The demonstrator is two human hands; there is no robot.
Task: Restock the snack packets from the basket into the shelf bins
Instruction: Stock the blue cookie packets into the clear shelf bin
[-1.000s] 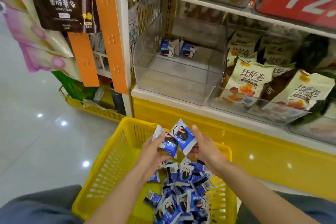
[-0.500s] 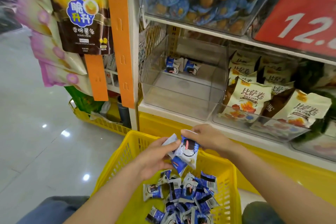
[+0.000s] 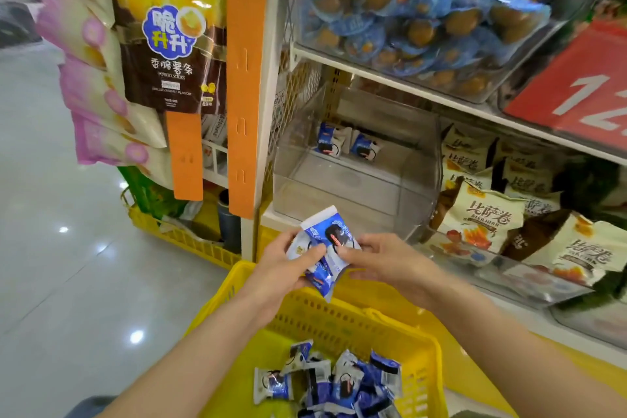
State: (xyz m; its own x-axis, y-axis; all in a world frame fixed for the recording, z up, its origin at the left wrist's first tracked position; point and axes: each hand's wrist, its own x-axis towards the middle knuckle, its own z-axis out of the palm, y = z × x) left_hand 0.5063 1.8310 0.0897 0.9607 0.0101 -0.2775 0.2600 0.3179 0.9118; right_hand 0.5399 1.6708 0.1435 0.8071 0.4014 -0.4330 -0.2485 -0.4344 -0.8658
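Observation:
Both hands hold a small bunch of blue-and-white snack packets (image 3: pixel 327 241) above the far rim of the yellow basket (image 3: pixel 342 316). My left hand (image 3: pixel 285 268) grips the bunch from the left with thumb on top. My right hand (image 3: pixel 390 258) pinches its right edge. Several more such packets (image 3: pixel 336 383) lie in the basket's bottom. Just beyond the hands stands a clear shelf bin (image 3: pixel 356 187), with two of the same packets (image 3: pixel 346 144) upright at its back wall.
To the right, a clear bin holds cream-and-brown snack bags (image 3: pixel 488 220). Above, a bin of blue-wrapped round snacks (image 3: pixel 424 10) and a red price sign (image 3: pixel 583 85). An orange shelf post (image 3: pixel 244 78) and hanging chip bags (image 3: pixel 169 37) stand left; another yellow basket (image 3: pixel 183 234) sits on the floor.
Both hands have lifted the packets up out of the basket and toward the clear bin; the view has tilted up, showing more of the upper shelf.

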